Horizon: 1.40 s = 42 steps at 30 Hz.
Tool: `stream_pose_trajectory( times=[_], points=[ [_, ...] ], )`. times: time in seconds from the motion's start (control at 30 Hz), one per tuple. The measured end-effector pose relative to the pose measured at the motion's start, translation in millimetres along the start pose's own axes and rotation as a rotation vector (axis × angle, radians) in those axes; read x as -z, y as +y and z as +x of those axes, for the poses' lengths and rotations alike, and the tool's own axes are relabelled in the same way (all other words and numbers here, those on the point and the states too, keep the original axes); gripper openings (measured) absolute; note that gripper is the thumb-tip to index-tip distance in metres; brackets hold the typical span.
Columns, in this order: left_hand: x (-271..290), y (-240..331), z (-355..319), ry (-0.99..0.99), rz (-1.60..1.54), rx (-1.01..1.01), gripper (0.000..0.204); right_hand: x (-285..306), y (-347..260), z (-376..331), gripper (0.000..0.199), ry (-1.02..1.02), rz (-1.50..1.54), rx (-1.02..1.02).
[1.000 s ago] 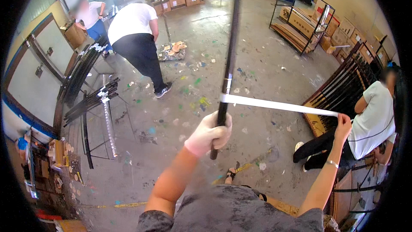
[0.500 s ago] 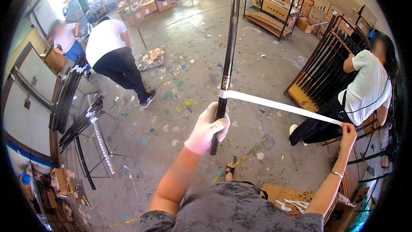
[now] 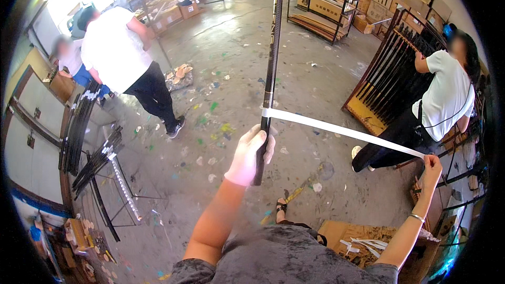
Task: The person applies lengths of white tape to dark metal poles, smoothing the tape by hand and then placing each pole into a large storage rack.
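1. Left hand, in a white glove, is wrapped tight round a long black rod near its lower end. The rod runs up and away from the fist, nearly upright, and only a short stub pokes out below the grip.
2. Just above the left fist a white tape is stuck to the rod. It stretches taut off to the right and a bit down, straight to the right hand.
3. Right hand is bare, fingers pinched shut on the far tape end, well apart from the rod. There's a bracelet on that wrist.
4. Beyond the right hand a person in a white shirt bends at a rack of dark rods.
5. Far left of the grip, another person stands on the paint-spotted floor, with a stand of rods closer in.
6. Below the right arm sits a cardboard box.
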State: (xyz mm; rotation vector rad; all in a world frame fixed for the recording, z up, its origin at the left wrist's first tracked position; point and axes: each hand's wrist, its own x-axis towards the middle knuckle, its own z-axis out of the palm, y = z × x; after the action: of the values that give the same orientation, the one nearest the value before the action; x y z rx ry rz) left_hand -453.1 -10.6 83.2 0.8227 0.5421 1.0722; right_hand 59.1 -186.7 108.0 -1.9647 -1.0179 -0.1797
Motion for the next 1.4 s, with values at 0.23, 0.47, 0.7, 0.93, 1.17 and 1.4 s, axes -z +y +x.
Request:
stream_pose_trajectory(
  times=[0.23, 0.47, 0.7, 0.93, 1.17, 1.4],
  points=[
    [-4, -8, 10, 0.007, 0.151, -0.020, 0.020, 17, 16, -12, 0.013, 0.022, -0.078, 0.052],
    [-5, -19, 23, 0.057, 0.111, 0.014, 0.013, 34, 25, -24, 0.014, 0.017, -0.061, 0.032],
    [2, -41, 43, 0.204, 0.330, -0.022, 0.011, 41, 28, -39, 0.014, -0.053, -0.021, -0.039],
    [58, -80, 64, 0.412, 0.398, 0.122, 0.010, 58, 49, -78, 0.011, -0.171, -0.228, -0.170],
    [100, -114, 46, 0.434, 0.123, 0.308, 0.015, 118, 90, -177, 0.015, 0.057, -0.885, -0.264],
    [70, -136, 56, 0.354, -0.136, 0.497, 0.025, 137, 87, -207, 0.023, 0.079, -1.108, -0.412]
  ],
)
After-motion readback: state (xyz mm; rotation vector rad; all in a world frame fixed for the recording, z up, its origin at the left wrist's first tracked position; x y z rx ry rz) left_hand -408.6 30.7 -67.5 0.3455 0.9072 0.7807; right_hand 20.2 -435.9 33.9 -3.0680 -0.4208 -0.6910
